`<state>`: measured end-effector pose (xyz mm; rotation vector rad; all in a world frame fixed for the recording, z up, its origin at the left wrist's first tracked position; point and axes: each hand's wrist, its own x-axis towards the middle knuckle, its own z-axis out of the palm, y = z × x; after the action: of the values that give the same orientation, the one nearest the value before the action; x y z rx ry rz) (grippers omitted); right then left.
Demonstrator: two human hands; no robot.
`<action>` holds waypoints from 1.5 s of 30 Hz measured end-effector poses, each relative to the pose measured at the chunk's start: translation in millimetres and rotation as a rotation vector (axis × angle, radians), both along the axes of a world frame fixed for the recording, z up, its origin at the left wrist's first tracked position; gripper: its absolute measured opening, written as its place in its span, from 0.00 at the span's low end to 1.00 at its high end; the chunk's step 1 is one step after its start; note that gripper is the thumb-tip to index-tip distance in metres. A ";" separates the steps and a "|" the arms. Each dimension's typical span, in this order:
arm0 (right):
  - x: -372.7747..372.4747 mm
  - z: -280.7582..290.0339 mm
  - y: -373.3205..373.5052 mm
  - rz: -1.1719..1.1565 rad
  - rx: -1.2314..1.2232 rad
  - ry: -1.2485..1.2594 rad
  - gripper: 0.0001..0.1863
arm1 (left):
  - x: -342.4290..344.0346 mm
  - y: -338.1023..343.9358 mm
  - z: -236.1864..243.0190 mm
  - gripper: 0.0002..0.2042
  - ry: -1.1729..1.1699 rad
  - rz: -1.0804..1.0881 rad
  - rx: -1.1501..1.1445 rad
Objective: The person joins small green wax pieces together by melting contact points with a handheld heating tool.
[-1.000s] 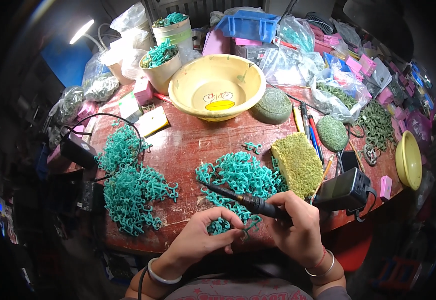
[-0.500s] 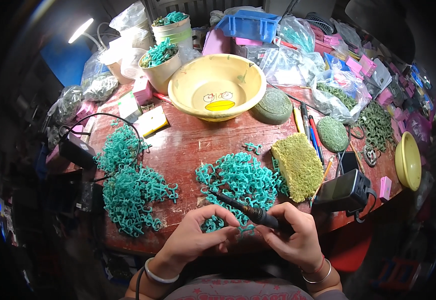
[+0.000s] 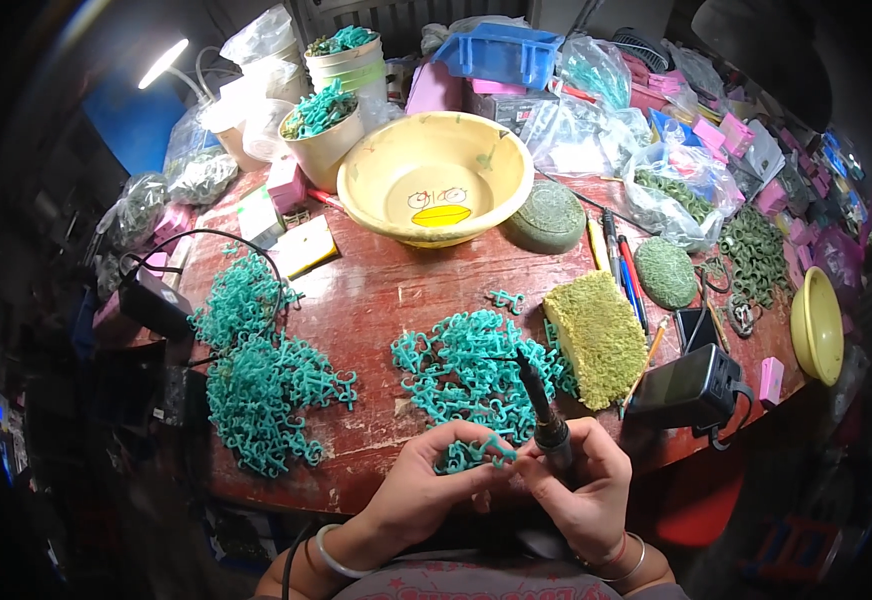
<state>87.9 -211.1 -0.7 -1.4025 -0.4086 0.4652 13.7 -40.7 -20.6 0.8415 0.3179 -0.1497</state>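
Observation:
My right hand point(image 3: 586, 490) grips a black soldering-iron-like pen point(image 3: 546, 410) by its handle, with the narrow dark tip pointing up and away over the teal heap. My left hand point(image 3: 436, 490) is closed at the fingertips on a small curly teal piece point(image 3: 500, 452), right beside the right thumb; the exact contact is partly hidden. Just beyond both hands lies a heap of curly teal pieces point(image 3: 461, 365). Another, larger teal heap point(image 3: 261, 400) spreads to the left. A rough yellow-green sponge-like block point(image 3: 598, 340) rests to the right of the near heap.
A yellow basin point(image 3: 436, 140) stands at the far middle beside a round grey-green stone point(image 3: 546, 217). Several pens point(image 3: 628, 270), a black device with a cable point(image 3: 686, 388) and a small yellow bowl point(image 3: 816, 325) are at right. Teal-filled tubs point(image 3: 324, 145) and a lit lamp point(image 3: 164, 62) stand back left.
The pen has swung from pointing left to pointing away from me. My left hand has moved right and closer to my right hand, and a teal piece now shows at its fingertips.

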 end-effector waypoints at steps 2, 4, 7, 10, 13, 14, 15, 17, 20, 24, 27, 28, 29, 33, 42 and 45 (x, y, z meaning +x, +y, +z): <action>-1.6 0.6 -0.1 -0.001 0.015 0.064 0.10 | -0.6 -1.3 -3.0 0.08 -0.013 0.005 -0.024; -0.4 -2.3 -0.5 0.011 0.027 0.085 0.11 | -0.8 -1.5 -5.5 0.08 -0.020 0.012 -0.048; 1.1 -6.9 -4.8 0.053 0.026 0.118 0.13 | -1.9 -1.3 -5.6 0.07 -0.038 0.005 -0.039; -1.1 -9.2 -9.4 0.090 0.010 0.141 0.14 | -4.3 3.5 -6.8 0.06 -0.115 -0.032 -0.029; -2.9 -5.0 -10.7 0.086 -0.010 0.142 0.14 | -4.9 5.9 -2.9 0.05 -0.156 -0.074 0.087; -3.2 -3.5 -11.0 0.077 -0.025 0.131 0.14 | -5.1 6.7 -2.2 0.06 -0.132 -0.092 0.091; -3.5 -3.9 -14.1 0.075 -0.026 0.131 0.14 | -5.8 8.3 -1.6 0.06 -0.109 -0.108 0.097; -5.0 -7.8 -29.9 -0.040 -0.218 -0.063 0.13 | -12.3 11.1 -3.2 0.07 -0.034 -0.045 0.005; -6.1 -18.5 -51.1 -0.342 -0.482 -0.475 0.11 | -17.8 17.8 2.0 0.08 0.088 0.057 -0.079; 0.7 -33.3 -76.2 -0.574 -0.883 -0.915 0.11 | -20.5 18.3 4.9 0.10 0.163 0.123 -0.034; 4.2 -33.1 -77.4 -0.539 -0.969 -0.918 0.12 | -19.6 14.1 6.5 0.11 0.179 0.163 0.055; 3.0 -33.3 -76.5 -0.535 -0.964 -0.919 0.12 | -19.1 12.4 8.2 0.12 0.191 0.186 0.107; 0.5 -33.3 -74.4 -0.546 -0.867 -0.905 0.11 | -18.7 11.5 8.8 0.12 0.192 0.192 0.110; -7.3 -35.5 -63.4 -0.351 -0.600 -0.731 0.13 | -15.9 8.4 6.5 0.13 0.166 0.188 0.146; -4.9 -42.8 -47.0 -0.142 -0.528 -0.909 0.14 | -16.4 4.0 3.4 0.17 0.095 0.187 0.252; -8.0 -40.9 -48.1 -0.128 -0.572 -0.851 0.17 | -16.1 4.1 3.1 0.17 0.080 0.181 0.264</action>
<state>79.9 -259.2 -41.6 -2.1484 -0.9081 -0.1743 -2.4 -36.5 -17.5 1.0644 0.4945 0.0286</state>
